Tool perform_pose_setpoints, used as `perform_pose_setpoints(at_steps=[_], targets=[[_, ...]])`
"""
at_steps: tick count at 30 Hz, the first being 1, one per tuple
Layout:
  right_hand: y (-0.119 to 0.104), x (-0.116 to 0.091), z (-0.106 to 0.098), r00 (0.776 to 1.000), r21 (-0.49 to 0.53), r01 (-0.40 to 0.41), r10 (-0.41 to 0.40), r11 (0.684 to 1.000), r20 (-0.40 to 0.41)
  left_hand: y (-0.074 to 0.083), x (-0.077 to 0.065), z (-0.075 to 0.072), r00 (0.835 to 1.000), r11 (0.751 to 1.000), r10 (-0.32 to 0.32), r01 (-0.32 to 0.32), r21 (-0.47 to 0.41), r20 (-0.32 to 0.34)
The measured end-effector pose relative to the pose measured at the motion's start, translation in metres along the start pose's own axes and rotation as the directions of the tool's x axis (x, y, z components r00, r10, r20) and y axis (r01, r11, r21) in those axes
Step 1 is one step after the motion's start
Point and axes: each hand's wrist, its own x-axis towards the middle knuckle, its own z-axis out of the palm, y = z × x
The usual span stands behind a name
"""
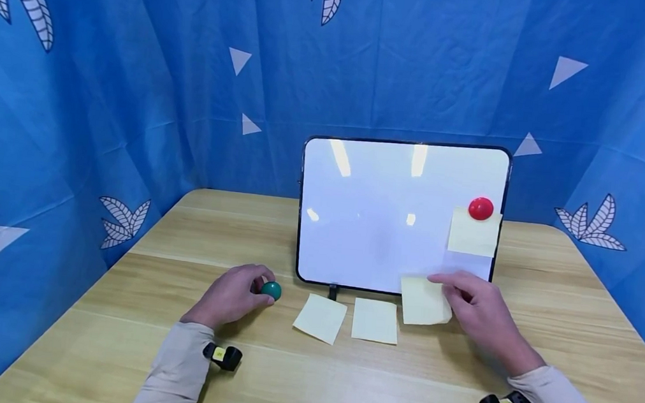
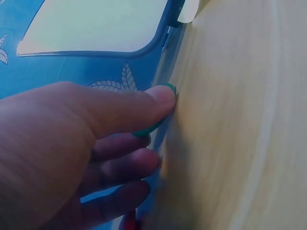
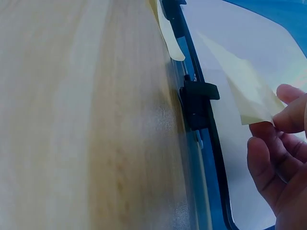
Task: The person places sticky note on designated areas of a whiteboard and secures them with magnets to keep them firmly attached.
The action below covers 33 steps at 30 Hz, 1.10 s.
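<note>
My left hand [image 1: 234, 293] pinches a round green magnet [image 1: 271, 290] between thumb and fingers, close over the table left of the whiteboard. In the left wrist view the thumb covers most of the green magnet [image 2: 152, 128], and a bit of a red object [image 2: 128, 221] shows below the fingers. At the board's lower right, my right hand [image 1: 480, 308] pinches a pale yellow sticky note [image 1: 424, 303] by its edge. That note [image 3: 249, 91] tilts in front of the board's face in the right wrist view. Higher up, a red magnet [image 1: 480, 208] overlaps the top of another sticky note [image 1: 471, 237] on the board.
The black-framed whiteboard [image 1: 366, 224] stands upright on the wooden table [image 1: 340, 389], with a black foot [image 1: 333, 291] below it. In front lie a tilted sticky note [image 1: 320, 318] and a straighter sticky note [image 1: 375, 321]. A blue patterned curtain [image 1: 414, 75] surrounds the table's back and sides.
</note>
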Motion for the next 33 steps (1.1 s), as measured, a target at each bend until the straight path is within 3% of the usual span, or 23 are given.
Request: perform_pose_setpoints(at_steps=[5, 16, 33], targets=[[0.0002, 0.0008, 0.0005, 1.000, 0.003, 0.017, -0.017, 1.000, 0.013, -0.0002, 0.0001, -0.0005, 1.000, 1.000, -0.010, 0.010, 0.018, 0.000], [-0.0059, -0.0037, 0.0005, 0.996, -0.043, -0.085, 0.086, 0.995, 0.011, 0.0000, -0.0004, -0.0001, 1.000, 1.000, 0.000, 0.000, 0.017, 0.007], [-0.0071, -0.0013, 0.0033, 0.996, -0.040, -0.040, 0.036, 0.998, -0.083, 0.0004, -0.0021, -0.0011, 1.000, 1.000, 0.012, -0.012, 0.014, -0.006]])
